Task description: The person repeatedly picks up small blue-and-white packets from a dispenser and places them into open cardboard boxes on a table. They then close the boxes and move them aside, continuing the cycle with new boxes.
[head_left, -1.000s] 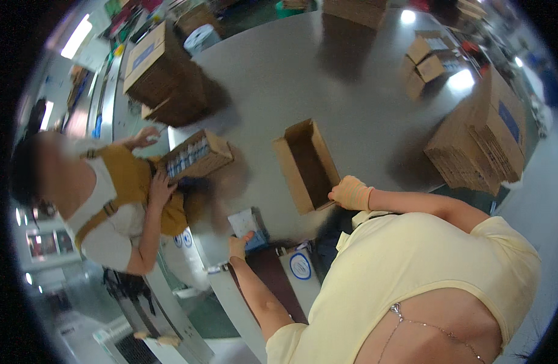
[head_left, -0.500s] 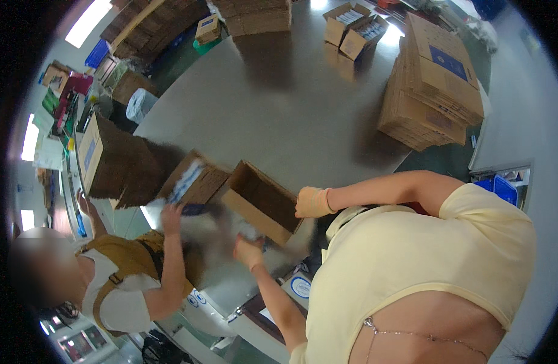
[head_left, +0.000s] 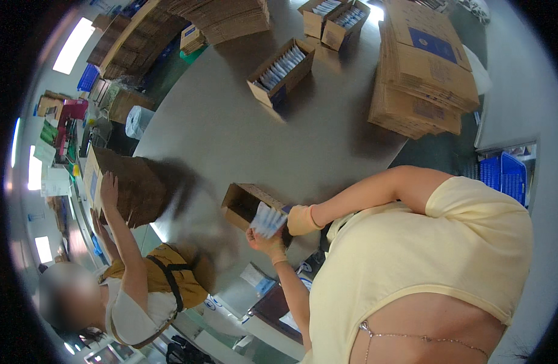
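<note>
While both gloved hands, left hand [head_left: 268,244] and right hand [head_left: 301,219], clasp a fanned stack of white packets [head_left: 268,219], loading the small open carton [head_left: 250,203] appears underway, needing a squared, level drop.

One head-worn fisheye camera looks steeply down from above the person's shoulders. It faces the wide grey table [head_left: 242,133], with the near edge closest.

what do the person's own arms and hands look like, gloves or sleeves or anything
Both hands wear thin, snug tan gloves that end at the wrist: the left hand and the right hand. The right glove has a slightly thicker rolled cuff. Both forearms are bare above the gloves. A loose short sleeve of a pale yellow top covers the right shoulder. No watch or bracelet shows.
</note>
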`<state>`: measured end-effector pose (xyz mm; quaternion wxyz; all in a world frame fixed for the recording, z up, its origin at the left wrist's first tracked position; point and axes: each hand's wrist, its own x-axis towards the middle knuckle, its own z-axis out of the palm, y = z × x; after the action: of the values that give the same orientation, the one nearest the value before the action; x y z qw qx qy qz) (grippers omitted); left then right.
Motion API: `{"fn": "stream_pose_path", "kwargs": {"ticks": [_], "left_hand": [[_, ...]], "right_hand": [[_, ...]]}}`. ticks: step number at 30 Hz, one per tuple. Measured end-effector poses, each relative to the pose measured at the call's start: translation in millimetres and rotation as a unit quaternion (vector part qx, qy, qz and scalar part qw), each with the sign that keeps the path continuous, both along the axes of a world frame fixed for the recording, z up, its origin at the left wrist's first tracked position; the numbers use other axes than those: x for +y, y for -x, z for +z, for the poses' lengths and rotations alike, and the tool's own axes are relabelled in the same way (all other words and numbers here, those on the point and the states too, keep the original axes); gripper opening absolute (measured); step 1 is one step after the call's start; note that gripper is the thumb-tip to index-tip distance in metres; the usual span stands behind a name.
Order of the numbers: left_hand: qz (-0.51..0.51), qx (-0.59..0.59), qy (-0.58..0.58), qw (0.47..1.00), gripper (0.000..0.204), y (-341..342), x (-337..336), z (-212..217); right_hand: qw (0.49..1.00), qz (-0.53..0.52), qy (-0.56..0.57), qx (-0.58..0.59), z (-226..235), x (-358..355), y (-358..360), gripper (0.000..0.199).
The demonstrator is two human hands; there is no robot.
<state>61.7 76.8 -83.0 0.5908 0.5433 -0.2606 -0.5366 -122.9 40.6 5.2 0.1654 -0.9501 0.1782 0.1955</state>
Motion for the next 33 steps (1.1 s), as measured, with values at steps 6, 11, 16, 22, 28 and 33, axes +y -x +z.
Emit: {"fn": "stream_pose_path", "kwargs": {"ticks": [6,11,16,22,28,33], "left_hand": [[-0.169,-0.615,0.084,0.766,0.061,8,6,51],[-0.169,-0.529,0.102,0.825,0.049,-8,-13,102],[-0.209,-0.665,0.017,0.717,0.034,24,-64,95],[-0.472,-0.573,-0.249,0.622,0.034,33,-72,33],[-0.128,-0.494,0.0,0.86,0.035,62,4,70],[0.14,-0.603,-0.047,0.784,0.028,27,146,77]], "right_hand": [[1.0,0.021,-0.001,-0.024,-1,-2,0,0.013],[1.0,0.0,-0.006,-0.004,-9,0,2,0.011],[1.0,0.018,-0.004,0.015,4,2,7,0.012],[1.0,0.01,0.03,-0.005,-3,16,-1,0.013],[1.0,-0.012,0.012,-0.001,17,2,18,0.017],[0.997,-0.061,0.02,-0.051,8,-1,32,0.016]]}}
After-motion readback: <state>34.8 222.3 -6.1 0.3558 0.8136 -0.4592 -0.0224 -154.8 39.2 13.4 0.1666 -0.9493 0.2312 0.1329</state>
